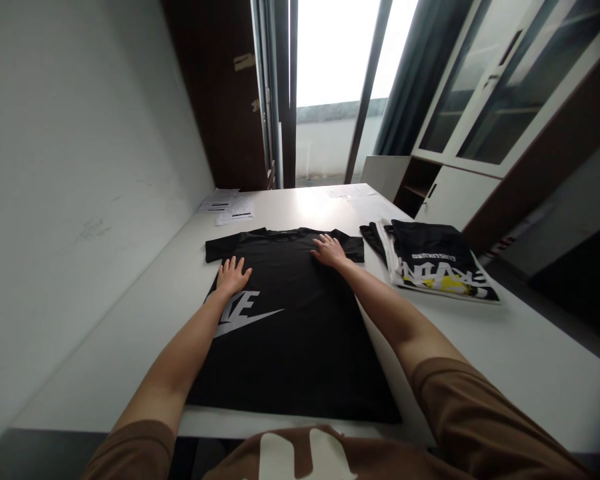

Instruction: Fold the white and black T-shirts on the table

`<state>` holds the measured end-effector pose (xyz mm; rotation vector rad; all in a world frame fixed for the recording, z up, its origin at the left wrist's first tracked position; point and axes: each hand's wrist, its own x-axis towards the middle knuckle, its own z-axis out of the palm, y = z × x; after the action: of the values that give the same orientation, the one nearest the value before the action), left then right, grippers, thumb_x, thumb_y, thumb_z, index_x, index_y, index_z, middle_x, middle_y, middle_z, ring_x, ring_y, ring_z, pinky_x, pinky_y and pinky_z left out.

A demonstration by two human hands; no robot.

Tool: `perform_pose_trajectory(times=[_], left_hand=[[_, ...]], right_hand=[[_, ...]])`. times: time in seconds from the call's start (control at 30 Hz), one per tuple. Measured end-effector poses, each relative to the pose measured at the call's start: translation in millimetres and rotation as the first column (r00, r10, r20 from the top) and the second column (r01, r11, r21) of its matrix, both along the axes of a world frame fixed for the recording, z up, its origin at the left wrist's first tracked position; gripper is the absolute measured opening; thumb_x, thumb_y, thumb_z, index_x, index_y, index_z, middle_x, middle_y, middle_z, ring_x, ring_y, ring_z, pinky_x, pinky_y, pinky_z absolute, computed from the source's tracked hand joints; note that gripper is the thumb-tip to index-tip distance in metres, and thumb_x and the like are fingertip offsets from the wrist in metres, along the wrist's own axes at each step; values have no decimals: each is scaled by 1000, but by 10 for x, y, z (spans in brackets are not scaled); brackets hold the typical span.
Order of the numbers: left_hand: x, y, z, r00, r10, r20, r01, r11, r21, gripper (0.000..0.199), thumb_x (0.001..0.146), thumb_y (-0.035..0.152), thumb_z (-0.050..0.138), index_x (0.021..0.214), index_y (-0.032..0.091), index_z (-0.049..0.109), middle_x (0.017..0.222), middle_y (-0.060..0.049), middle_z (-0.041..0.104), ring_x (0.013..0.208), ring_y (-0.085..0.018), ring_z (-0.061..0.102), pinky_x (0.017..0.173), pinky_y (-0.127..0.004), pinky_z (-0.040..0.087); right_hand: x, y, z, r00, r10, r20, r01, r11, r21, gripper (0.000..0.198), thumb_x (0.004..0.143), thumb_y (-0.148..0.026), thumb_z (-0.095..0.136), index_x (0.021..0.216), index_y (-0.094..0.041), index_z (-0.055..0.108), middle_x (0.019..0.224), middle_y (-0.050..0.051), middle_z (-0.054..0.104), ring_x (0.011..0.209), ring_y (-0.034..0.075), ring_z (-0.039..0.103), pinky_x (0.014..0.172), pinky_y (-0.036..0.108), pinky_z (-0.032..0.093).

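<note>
A black T-shirt with a grey logo lies spread out flat on the white table, its collar at the far end and its hem toward me. My left hand rests on the shirt's left side, just above the lettering, with the fingers apart. On the upper right of the chest, close to the right sleeve, my right hand lies flat with its fingers spread. My left wrist and forearm cover part of the lettering. Neither hand grips the fabric.
Folded dark and white clothes with printed lettering are stacked to the right of the shirt. Papers lie at the table's far left corner. A wall bounds the left side of the table. White cabinets stand behind at the right.
</note>
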<state>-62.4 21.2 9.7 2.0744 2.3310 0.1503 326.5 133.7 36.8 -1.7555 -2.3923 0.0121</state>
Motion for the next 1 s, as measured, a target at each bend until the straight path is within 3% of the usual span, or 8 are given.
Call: perform_pose_trajectory(times=[0.17,0.4,0.53,0.67,0.73,1.0], left_hand=[[-20,-34,31,999,45,5,-44,999,-1,79,99,69,25,163,23,33,171,-10,23,157,-37,17,125,-56,15],[-72,-22,-16,999,44,13,-44,999,4,80,99,69,24,163,23,32,171,-9,23,157,-37,16,125,-57,13],[-83,-7,-35,999,45,14,-45,999,1,80,99,70,24,163,23,31,171,-10,22,157,-37,16,125,-57,13],[-85,-4,-35,999,45,14,-45,999,-8,81,98,71,24,163,23,31,171,-11,21,157,-37,16,125,-57,13],[-92,6,-35,999,48,12,-48,999,-5,81,98,71,24,163,23,31,171,-11,21,157,-38,17,125,-57,13],[-171,143,24,999,51,-2,-51,998,-24,79,99,69,25,163,23,31,170,-11,23,157,-37,18,124,-56,15]], right_hand=[[270,271,-58,991,-129,-37,124,985,-122,63,104,-59,38,157,-25,44,165,13,33,153,31,27,121,53,26],[718,393,-204,967,-251,-48,245,963,-111,65,103,-60,36,155,-22,46,163,17,35,151,34,30,119,58,27],[598,281,-147,974,-219,-47,215,973,-90,66,104,-62,33,156,-23,45,164,16,34,152,34,28,119,58,26],[402,11,-148,999,14,-40,-15,999,-37,63,105,-61,34,159,-30,41,168,8,29,156,29,20,123,52,21],[411,-122,-185,998,52,-32,-53,997,-58,62,104,-61,36,158,-31,41,168,6,29,156,29,20,124,51,21],[936,-273,-228,977,-203,-69,204,979,-2,58,105,-53,36,153,-24,50,161,11,41,150,32,33,119,50,30]])
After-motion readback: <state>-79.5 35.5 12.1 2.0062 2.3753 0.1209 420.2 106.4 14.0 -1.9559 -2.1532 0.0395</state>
